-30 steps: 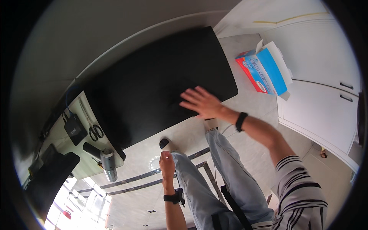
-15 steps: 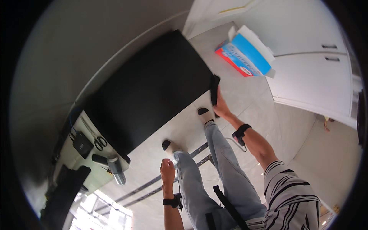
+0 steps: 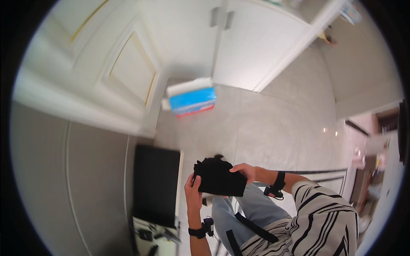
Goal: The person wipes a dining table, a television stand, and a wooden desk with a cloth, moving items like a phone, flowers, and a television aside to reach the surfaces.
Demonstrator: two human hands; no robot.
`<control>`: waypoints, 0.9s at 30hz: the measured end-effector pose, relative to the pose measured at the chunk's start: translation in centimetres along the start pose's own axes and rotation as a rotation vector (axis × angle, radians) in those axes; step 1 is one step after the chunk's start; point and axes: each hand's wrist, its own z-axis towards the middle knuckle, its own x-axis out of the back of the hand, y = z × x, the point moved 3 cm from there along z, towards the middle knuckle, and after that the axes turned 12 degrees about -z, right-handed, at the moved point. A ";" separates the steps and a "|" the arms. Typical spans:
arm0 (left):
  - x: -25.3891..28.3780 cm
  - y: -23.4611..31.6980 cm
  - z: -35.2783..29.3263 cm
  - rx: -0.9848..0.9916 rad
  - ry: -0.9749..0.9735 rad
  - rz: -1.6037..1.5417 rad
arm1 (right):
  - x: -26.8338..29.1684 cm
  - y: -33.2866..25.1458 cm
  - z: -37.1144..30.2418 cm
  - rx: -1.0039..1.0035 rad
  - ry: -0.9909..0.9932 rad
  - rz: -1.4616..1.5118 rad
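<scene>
A folded black cloth [image 3: 220,177] with a ruffled far edge is spread between my two hands, in front of my legs. My left hand [image 3: 194,191] grips its left side, thumb on top and fingers beneath. At its right side my right hand [image 3: 247,172] pinches it, the thumb lying on the upper face and the other fingers mostly hidden. What kind of cloth article it is, I cannot tell.
On the tiled floor stands an open blue, white and red cardboard box [image 3: 193,101], in front of white cabinet doors [image 3: 256,47]. A black-topped surface [image 3: 157,185] is at the lower left, with small dark items [image 3: 145,234] near its close end. A panelled white door [image 3: 132,68] rises at the left.
The view has swung right, away from the black top. The black cloth, earlier in my right hand alone, is now opened wider and held by both hands before my legs.
</scene>
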 end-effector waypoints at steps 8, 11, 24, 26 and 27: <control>-29.2 -7.1 11.1 0.132 -0.558 0.687 | 7.0 -6.6 -17.3 0.827 -0.178 0.393; -37.2 -16.3 13.8 0.304 -0.788 0.635 | 15.0 -5.2 -23.8 1.157 -0.119 0.426; -66.9 -49.8 7.5 0.778 -1.581 0.903 | 26.0 -2.6 -52.7 2.107 0.492 0.224; -70.4 -53.3 8.5 0.619 -1.583 0.955 | 25.5 -2.9 -58.0 2.076 1.076 0.033; -71.9 -55.6 8.8 0.495 -1.574 0.950 | 25.6 -3.0 -60.7 1.923 1.487 -0.097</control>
